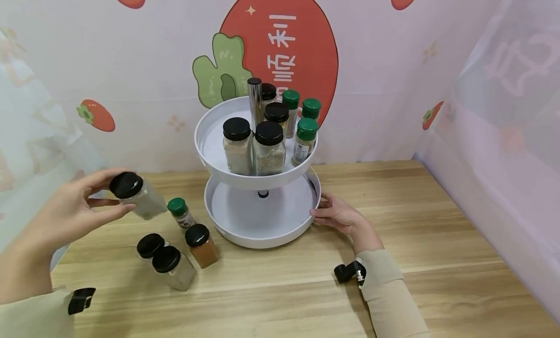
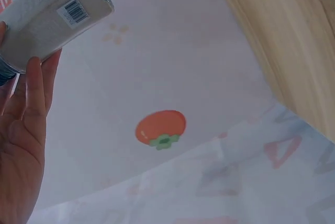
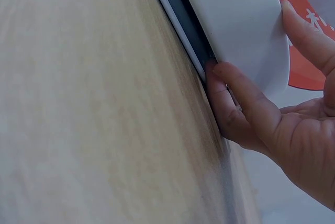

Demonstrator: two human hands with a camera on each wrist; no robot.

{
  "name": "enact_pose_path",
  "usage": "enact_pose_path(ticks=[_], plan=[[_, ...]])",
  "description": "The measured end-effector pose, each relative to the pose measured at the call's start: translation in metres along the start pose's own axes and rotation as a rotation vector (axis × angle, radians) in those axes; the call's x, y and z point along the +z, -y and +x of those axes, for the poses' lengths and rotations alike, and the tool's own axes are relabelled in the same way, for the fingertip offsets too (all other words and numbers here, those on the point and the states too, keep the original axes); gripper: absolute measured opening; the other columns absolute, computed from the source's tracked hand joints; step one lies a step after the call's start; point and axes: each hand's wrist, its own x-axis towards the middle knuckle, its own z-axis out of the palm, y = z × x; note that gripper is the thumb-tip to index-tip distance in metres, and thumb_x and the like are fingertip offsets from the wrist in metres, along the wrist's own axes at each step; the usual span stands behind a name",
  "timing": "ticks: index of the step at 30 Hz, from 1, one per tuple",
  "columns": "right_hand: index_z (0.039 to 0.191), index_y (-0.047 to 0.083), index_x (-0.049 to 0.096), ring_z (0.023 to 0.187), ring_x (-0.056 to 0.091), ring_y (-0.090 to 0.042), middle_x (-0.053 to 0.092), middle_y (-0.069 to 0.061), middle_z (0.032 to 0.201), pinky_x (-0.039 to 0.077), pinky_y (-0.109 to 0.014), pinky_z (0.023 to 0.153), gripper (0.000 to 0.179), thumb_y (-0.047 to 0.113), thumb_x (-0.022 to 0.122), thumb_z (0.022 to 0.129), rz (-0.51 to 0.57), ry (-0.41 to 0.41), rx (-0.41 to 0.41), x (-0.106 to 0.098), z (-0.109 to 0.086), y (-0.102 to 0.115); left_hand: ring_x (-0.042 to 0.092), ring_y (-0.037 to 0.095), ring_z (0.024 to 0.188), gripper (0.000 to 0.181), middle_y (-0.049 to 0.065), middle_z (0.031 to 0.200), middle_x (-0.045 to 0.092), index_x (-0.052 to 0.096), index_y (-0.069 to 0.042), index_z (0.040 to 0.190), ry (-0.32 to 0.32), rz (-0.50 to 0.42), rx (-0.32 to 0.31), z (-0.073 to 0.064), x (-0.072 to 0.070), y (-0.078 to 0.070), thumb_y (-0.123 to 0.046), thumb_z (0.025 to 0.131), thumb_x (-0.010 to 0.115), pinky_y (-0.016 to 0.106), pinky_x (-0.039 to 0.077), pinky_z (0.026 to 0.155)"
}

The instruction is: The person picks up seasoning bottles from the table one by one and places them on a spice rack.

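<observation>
My left hand (image 1: 80, 204) grips a black-lidded spice jar (image 1: 146, 200) of pale powder, tilted and raised over the left of the table. In the left wrist view a barcode label shows on that spice jar (image 2: 57, 22). My right hand (image 1: 339, 214) holds the right edge of the lower tier of a white two-tier spice rack (image 1: 262, 241). Seen from the right wrist, the thumb lies at the rim and the fingertips (image 3: 220, 72) reach under the tier's bottom edge. The lower tier is bare; several black- and green-lidded jars stand on the upper tier (image 1: 210, 143).
Left of the rack stand a green-lidded shaker (image 1: 181, 214), a black-lidded jar of orange-brown spice (image 1: 203, 248) and two black-lidded jars, the nearer one pale (image 1: 179, 275). A printed cloth (image 1: 372, 85) hangs behind the wooden table (image 1: 271, 299).
</observation>
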Motion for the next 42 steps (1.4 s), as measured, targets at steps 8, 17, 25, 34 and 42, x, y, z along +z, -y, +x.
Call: enact_pose_path(ticks=[8, 17, 25, 34, 42], plan=[[0.158, 0.000, 0.003, 0.102, 0.059, -0.011, 0.030, -0.034, 0.153, 0.057, -0.020, 0.087, 0.082, -0.007, 0.054, 0.095, 0.003, -0.004, 0.001, -0.001, 0.001, 0.000, 0.065, -0.010, 0.097, 0.069, -0.018, 0.116, 0.065, 0.059, -0.010, 0.132, 0.069, 0.012, 0.127, 0.014, 0.022, -0.029, 0.012, 0.071, 0.081, 0.008, 0.055, 0.078], [0.158, 0.001, 0.002, 0.105, 0.059, -0.013, 0.028, -0.034, 0.154, 0.057, -0.020, 0.088, 0.082, -0.006, 0.054, 0.095, -0.005, 0.005, -0.006, -0.002, 0.001, 0.000, 0.063, -0.009, 0.098, 0.073, -0.019, 0.115, 0.064, 0.061, -0.009, 0.129, 0.083, 0.014, 0.286, 0.020, 0.047, -0.048, 0.013, 0.064, 0.085, 0.010, 0.057, 0.076], [0.158, 0.000, 0.002, 0.103, 0.060, -0.013, 0.028, -0.035, 0.153, 0.057, -0.020, 0.087, 0.082, -0.007, 0.055, 0.095, 0.000, 0.006, -0.008, -0.002, 0.001, 0.000, 0.063, -0.004, 0.095, 0.070, -0.011, 0.115, 0.066, 0.060, -0.013, 0.128, 0.114, -0.021, 0.330, 0.021, 0.074, -0.068, 0.010, 0.066, 0.085, 0.013, 0.057, 0.078], [0.158, 0.000, 0.003, 0.104, 0.059, -0.013, 0.028, -0.034, 0.154, 0.057, -0.021, 0.086, 0.082, -0.008, 0.054, 0.094, 0.013, 0.010, -0.015, -0.001, 0.002, 0.000, 0.064, -0.003, 0.104, 0.072, 0.007, 0.119, 0.070, 0.059, -0.008, 0.132, 0.075, -0.088, 0.362, 0.027, 0.108, -0.083, 0.010, 0.067, 0.083, 0.012, 0.057, 0.083], [0.158, 0.001, 0.002, 0.100, 0.060, -0.011, 0.028, -0.034, 0.154, 0.057, -0.020, 0.085, 0.082, -0.008, 0.053, 0.095, 0.015, 0.010, -0.011, -0.001, 0.001, -0.001, 0.065, 0.007, 0.103, 0.064, 0.002, 0.120, 0.068, 0.057, -0.007, 0.131, 0.124, -0.064, 0.359, 0.033, 0.132, -0.084, 0.003, 0.073, 0.082, 0.025, 0.061, 0.082]])
